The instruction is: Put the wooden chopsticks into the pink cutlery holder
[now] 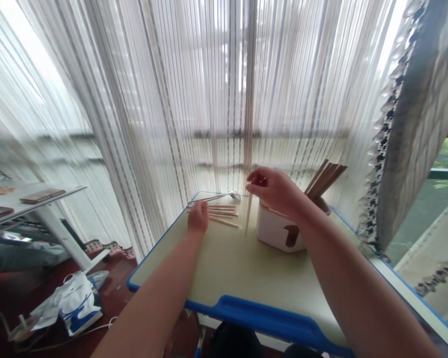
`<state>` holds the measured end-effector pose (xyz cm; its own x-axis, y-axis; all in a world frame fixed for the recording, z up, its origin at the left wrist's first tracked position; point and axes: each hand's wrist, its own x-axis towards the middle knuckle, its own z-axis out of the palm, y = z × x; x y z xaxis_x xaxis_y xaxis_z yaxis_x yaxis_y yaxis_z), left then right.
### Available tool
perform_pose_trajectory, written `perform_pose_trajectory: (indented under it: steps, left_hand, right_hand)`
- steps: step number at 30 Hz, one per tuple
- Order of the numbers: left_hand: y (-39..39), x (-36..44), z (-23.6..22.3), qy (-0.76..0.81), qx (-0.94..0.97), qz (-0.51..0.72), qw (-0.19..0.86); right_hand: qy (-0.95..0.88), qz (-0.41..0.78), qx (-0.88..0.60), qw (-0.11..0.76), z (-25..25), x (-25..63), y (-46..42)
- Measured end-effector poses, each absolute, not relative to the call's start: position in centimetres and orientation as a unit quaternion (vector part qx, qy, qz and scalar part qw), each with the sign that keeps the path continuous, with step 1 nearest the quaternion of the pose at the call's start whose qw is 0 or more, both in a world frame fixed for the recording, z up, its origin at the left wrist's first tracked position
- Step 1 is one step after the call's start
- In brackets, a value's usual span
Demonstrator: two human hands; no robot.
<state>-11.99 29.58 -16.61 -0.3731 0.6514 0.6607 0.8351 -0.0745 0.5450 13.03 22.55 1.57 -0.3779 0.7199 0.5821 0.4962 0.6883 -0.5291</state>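
Several light wooden chopsticks (224,211) lie side by side on the pale desk top, pointing right. My left hand (199,217) is closed over their left ends, its fingers partly hidden. A metal spoon (234,196) lies just behind them, its bowl to the right. Pinched in my right hand (269,188), a single chopstick (248,214) hangs nearly upright and blurred, left of a white utensil box (276,231) with a brown mark. My right forearm covers part of that box. Brown chopsticks (326,179) stand slanted at the box's right end.
The desk (224,271) has a blue raised front edge (265,318). Sheer striped curtains (216,99) hang right behind it. At left is another table (59,199) with brown flat objects on it. A white and blue bag (78,303) and cables lie on the floor.
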Motion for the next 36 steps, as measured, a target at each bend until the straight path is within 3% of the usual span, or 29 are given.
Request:
perform_pose_trajectory:
  steps: [4, 12, 20, 26, 36]
  left_hand:
    - [29.6, -12.2, -16.6, -0.679, -0.547, -0.481, 0.092]
    - [29.7, -12.1, -16.6, -0.679, -0.553, -0.472, 0.101]
    - [29.8, -12.1, -16.5, -0.674, -0.558, -0.470, 0.112]
    - [29.7, -11.8, -16.4, -0.675, -0.561, -0.468, 0.106]
    - [28.6, -9.3, -15.6, -0.582, -0.665, -0.462, 0.081]
  right_hand:
    - [-0.802, 0.223, -0.336, 0.440, 1.4, 12.9, 22.8]
    - [-0.855, 0.261, -0.326, 0.309, 0.9, 12.5, 22.6]
    - [-0.854, 0.286, -0.307, 0.307, -0.8, 10.7, 23.0]
    - [-0.877, 0.317, -0.294, 0.207, -1.0, 10.7, 23.4]
    - [-0.755, 0.160, -0.410, 0.486, 5.3, 21.1, 22.7]
